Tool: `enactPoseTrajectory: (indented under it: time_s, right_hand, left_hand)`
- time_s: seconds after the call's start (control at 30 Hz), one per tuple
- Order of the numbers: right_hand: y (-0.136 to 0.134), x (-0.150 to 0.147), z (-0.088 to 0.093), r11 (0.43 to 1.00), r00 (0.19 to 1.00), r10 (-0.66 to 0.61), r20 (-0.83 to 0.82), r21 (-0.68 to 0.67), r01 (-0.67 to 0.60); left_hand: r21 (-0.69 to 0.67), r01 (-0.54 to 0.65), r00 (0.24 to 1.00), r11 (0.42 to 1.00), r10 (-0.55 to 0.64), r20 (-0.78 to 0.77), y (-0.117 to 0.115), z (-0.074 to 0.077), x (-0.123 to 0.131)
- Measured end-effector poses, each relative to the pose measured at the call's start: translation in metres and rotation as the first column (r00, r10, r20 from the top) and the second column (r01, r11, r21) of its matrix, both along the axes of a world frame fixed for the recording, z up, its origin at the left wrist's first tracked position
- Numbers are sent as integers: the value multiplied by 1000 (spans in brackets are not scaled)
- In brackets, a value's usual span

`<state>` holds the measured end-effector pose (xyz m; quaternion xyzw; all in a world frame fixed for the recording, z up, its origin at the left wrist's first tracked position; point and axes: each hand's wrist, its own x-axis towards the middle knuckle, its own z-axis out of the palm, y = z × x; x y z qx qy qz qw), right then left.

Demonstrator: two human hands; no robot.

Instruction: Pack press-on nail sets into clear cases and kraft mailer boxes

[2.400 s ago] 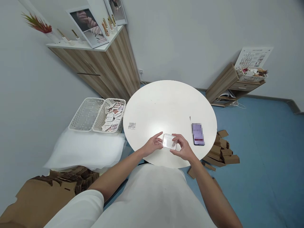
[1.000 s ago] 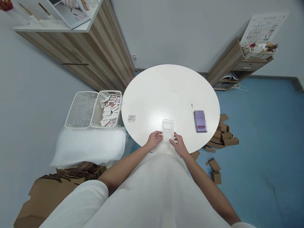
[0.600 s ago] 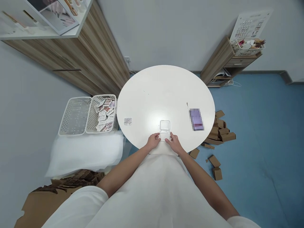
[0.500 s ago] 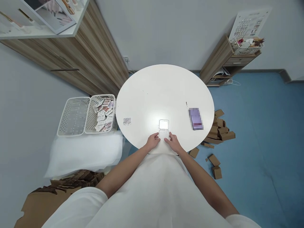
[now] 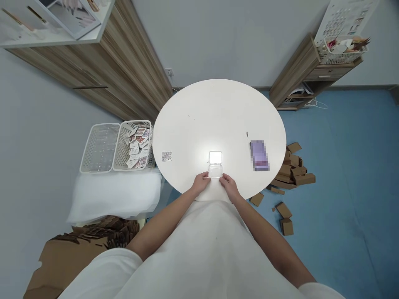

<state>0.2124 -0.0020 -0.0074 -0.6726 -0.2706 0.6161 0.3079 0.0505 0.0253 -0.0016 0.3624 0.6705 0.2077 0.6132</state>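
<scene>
A small clear plastic box point(image 5: 215, 171) with its hinged lid folded open lies on the white oval table point(image 5: 218, 112), near the front edge. My left hand point(image 5: 201, 182) grips its left front corner between thumb and fingers. On the opposite side my right hand point(image 5: 230, 185) pinches the right front corner. The box looks bare inside. Away to the left lies a small card of press-on nails point(image 5: 166, 156). To the right is a purple item point(image 5: 259, 155), pixelated, so its kind cannot be made out.
Beside the table at left, one white basket point(image 5: 116, 145) holds many nail cards, and another point(image 5: 89, 147) holds clear plastic pieces. White sheets point(image 5: 115, 193) lie below them. Cardboard boxes point(image 5: 286, 226) are scattered on the blue floor at right. A tiny dark object point(image 5: 247, 134) lies on the table.
The camera view has shifted slightly. My hands stay at the box's sides, now nearer its front corners, and the box sits a little farther from me, its lid still folded back.
</scene>
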Motion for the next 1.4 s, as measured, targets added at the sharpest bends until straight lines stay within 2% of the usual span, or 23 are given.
enactPoseTrajectory:
  time_s: [0.17, 0.3, 0.4, 0.57, 0.73, 0.9, 1.13, 1.27, 1.4]
  right_hand:
    - [21, 7, 8, 1000, 998, 29, -57, 10, -29]
    - [25, 11, 12, 998, 997, 57, -55, 6, -57]
    - [21, 10, 12, 998, 995, 67, -81, 7, -66]
    - [6, 9, 5, 998, 996, 7, -84, 67, -1]
    - [-1, 10, 0, 997, 996, 8, -87, 72, -1]
    - [1, 9, 2, 998, 999, 7, -33, 59, -5]
    - [5, 0, 19, 992, 994, 108, 23, 58, -109]
    - [16, -23, 29, 982, 986, 161, 37, 90, -164]
    - [31, -65, 33, 964, 968, 221, 123, 123, -236]
  left_hand:
    - [23, -40, 999, 999, 40, 27, 17, 1, 7]
    - [37, -33, 999, 999, 32, 26, 20, 1, 10]
    - [33, -58, 998, 998, 59, -13, 14, 1, 10]
    - [15, -59, 992, 998, 60, -110, -8, 2, 1]
    - [-25, -44, 977, 999, 38, -209, -26, 13, -15]
    - [-13, -13, 963, 1000, 9, -269, -25, 24, -30]
    - [55, 50, 964, 997, -34, -263, -10, 16, -57]
    - [136, 109, 968, 985, -74, -239, 1, 13, -83]
    - [256, 202, 924, 945, -97, -369, 15, 18, -125]
